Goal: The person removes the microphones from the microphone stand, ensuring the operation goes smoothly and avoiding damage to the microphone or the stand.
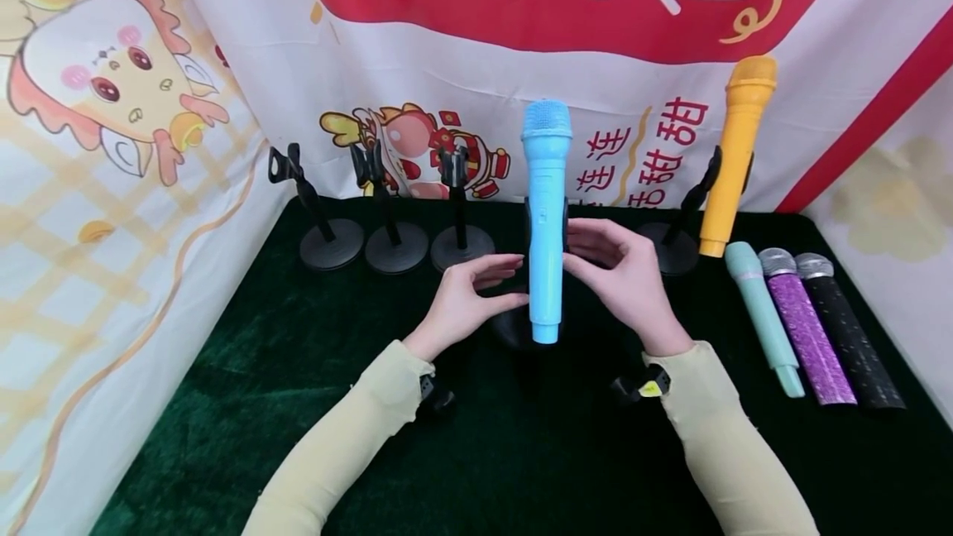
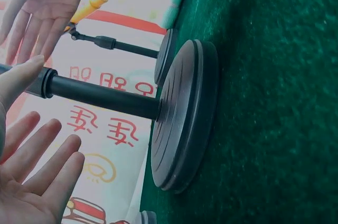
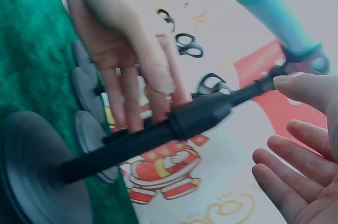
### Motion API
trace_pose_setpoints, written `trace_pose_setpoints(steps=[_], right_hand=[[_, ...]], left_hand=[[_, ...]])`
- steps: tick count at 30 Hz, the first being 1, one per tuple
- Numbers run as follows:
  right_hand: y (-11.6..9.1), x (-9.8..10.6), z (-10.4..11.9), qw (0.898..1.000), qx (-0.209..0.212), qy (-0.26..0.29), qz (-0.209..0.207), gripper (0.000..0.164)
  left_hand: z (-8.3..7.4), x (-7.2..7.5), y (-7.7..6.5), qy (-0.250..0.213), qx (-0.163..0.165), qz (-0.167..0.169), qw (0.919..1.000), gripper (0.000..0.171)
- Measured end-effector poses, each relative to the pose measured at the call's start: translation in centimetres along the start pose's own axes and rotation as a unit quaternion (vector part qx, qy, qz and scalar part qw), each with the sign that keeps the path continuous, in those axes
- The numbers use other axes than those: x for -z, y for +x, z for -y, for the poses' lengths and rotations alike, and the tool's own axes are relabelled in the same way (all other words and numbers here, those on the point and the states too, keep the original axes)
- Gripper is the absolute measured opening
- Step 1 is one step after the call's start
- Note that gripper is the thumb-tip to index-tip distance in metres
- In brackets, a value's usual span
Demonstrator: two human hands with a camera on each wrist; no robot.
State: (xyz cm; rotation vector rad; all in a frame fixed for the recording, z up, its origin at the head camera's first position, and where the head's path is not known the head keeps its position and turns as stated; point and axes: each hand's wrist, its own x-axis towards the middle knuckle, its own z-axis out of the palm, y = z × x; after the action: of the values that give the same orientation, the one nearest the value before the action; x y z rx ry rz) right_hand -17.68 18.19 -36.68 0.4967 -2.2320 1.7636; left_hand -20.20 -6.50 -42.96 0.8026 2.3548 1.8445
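Head view: a blue mic (image 1: 547,222) sits in a black stand (image 2: 105,94) on green cloth (image 1: 462,453), between 2 hands. The left hand (image 1: 465,300), at left, and right hand (image 1: 625,275), at right, have loosely spread fingers; whether the thumbs touch the stand, I cannot tell. Far left are 3 more stands (image 1: 396,246); far right, an orange mic (image 1: 737,155) on another stand (image 1: 670,248). Nearer, at right, lie mint (image 1: 763,317), purple (image 1: 807,337) and black mics (image 1: 849,329).

Dark green cloth (image 1: 223,404) filled lower frame.
Three black stands (image 1: 397,253) stood left of centre, fourth stand (image 1: 510,331) near centre, fifth stand (image 1: 676,255) right of centre; mint microphone (image 1: 764,319), purple microphone (image 1: 810,336), black microphone (image 1: 850,333) lay side by side, far right.
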Motion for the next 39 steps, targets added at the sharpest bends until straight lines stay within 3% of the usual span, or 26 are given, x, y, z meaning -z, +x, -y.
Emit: trace_pose_setpoints(steps=[9, 24, 39], right_hand=[[0.2, 0.8, 1.7, 0.999, 0.005, 0.005, -0.047, 0.033], [1.4, -0.2, 3.6, 0.998, 0.033, 0.034, -0.043, 0.031], [3.3, -1.5, 5.5, 0.999, -0.020, 0.020, -0.027, 0.042]], left_hand=[[-0.5, -1.2, 0.9, -0.009, -0.017, -0.008, 0.9998, 0.052], [-1.2, -2.5, 1.8, 0.025, -0.045, -0.024, 0.9984, 0.037], [-1.0, -2.4, 2.5, 0.060, -0.076, -0.037, 0.9946, 0.030]])
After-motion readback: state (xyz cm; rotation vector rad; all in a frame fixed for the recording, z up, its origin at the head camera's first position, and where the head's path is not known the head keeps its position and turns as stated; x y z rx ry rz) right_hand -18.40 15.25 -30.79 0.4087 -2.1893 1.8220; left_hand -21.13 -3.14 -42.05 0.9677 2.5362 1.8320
